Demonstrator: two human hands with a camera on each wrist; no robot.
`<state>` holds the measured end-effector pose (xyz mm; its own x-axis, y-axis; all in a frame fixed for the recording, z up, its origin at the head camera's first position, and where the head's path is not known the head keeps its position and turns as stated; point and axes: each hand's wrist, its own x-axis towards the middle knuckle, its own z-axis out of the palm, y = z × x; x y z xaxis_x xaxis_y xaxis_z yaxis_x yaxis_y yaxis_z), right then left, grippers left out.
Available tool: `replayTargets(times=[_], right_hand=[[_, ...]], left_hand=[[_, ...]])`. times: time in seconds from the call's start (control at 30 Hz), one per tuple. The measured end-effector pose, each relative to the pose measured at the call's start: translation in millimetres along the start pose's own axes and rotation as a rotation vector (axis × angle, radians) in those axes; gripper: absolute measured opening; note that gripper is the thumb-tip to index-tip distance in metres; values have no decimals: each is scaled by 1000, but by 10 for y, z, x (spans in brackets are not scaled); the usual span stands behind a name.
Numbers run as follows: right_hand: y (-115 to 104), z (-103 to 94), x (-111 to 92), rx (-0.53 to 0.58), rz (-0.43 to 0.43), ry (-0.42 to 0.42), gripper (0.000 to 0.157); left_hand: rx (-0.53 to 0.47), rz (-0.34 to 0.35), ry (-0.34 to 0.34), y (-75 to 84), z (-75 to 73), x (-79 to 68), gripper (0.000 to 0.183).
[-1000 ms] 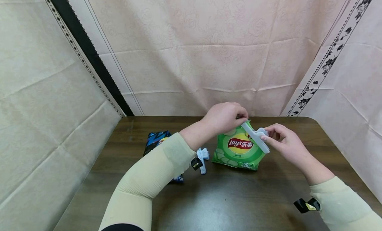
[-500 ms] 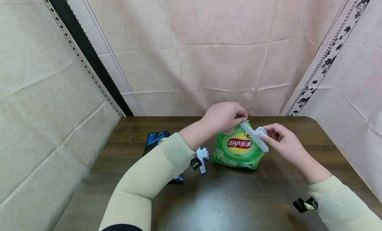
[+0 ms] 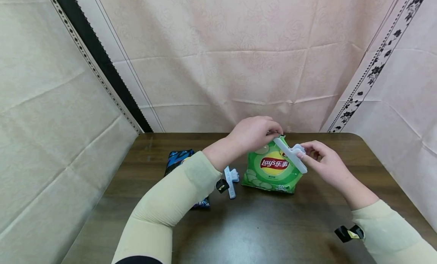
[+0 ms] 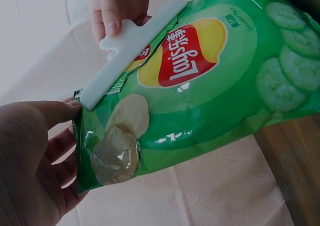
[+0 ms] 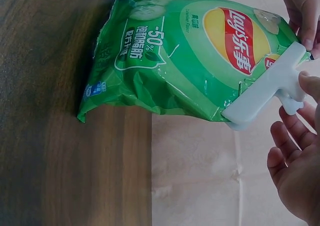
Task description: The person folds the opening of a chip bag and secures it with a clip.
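Observation:
A green Lay's chip bag [image 3: 269, 169] stands on the table, its top edge tilted toward the upper left. Along that edge lies a white bag clip [image 3: 291, 156], set across the bag's folded top. My left hand [image 3: 254, 133] pinches the bag's upper corner beside the clip's end; in the left wrist view the thumb is in front and the other fingers are behind. With thumb and fingertips my right hand [image 3: 322, 159] pinches the clip's handle, as the right wrist view shows; its remaining fingers are loosely bent.
A second pale blue-white clip [image 3: 231, 182] lies on the wooden table [image 3: 273, 226] left of the green bag. Partly covered by my left forearm, a dark blue bag [image 3: 177, 159] lies further left. Patterned cloth [image 3: 218, 66] hangs behind the table's back edge.
My left fingers have shifted slightly on the bag's corner, and a bit more of the corner shows. The clip, the bag and my right hand have stayed nearly still.

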<state>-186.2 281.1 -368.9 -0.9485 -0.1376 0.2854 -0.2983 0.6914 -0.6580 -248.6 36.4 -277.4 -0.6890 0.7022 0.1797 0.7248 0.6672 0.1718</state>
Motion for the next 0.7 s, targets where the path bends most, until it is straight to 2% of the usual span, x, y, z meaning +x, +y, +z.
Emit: replayTargets(times=[0.13, 0.33, 0.43, 0.7], right_hand=[[-1, 4, 11, 3, -2, -9, 31], [-11, 2, 42, 3, -34, -7, 31], [-2, -3, 44, 0, -22, -11, 32], [40, -6, 26, 2, -3, -14, 33]], left_hand=[[-8, 7, 6, -25, 0, -11, 19], [0, -40, -1, -54, -15, -23, 18], [6, -53, 4, -74, -20, -39, 16], [10, -22, 41, -110, 6, -67, 13]])
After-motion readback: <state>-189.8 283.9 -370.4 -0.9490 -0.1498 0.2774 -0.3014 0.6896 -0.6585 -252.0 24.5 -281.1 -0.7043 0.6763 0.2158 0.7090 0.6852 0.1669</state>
